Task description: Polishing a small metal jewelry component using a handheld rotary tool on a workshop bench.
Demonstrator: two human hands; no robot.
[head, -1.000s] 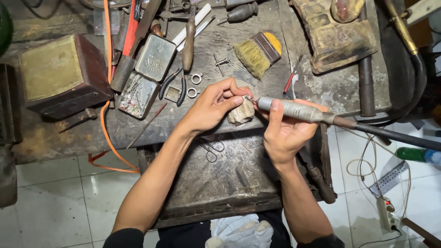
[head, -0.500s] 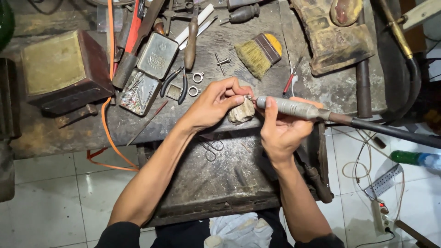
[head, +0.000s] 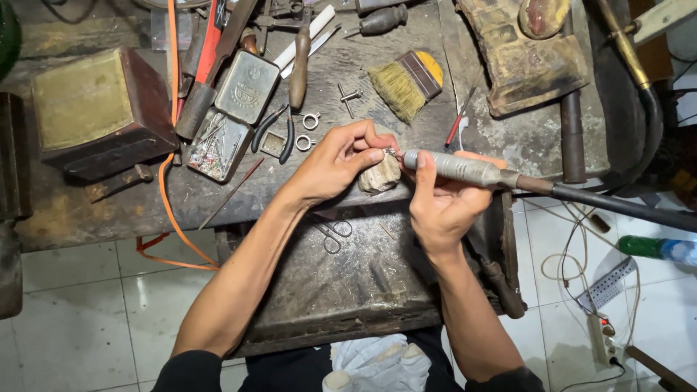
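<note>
Handpiece (head: 465, 168) clamped pen-style in right hand (head: 439, 207), tip at small metal piece (head: 390, 152) pinched in left hand (head: 337, 163) fingertips atop worn peg (head: 379, 176) at bench (head: 508, 141) near edge; judgement: brace both hands together, light pressure, short passes.

Place: I am looking at a jeweller's workshop.
Evidence: a scarred workbench (head: 109, 210) is carrying pliers (head: 279, 131), a brush (head: 406, 80), small rings (head: 311, 120) and a flex-shaft handpiece (head: 465, 168).

A straw brush (head: 406, 83), black pliers (head: 279, 131), two tins (head: 232, 116) and a brown box (head: 98, 109) lie on the bench.
</note>
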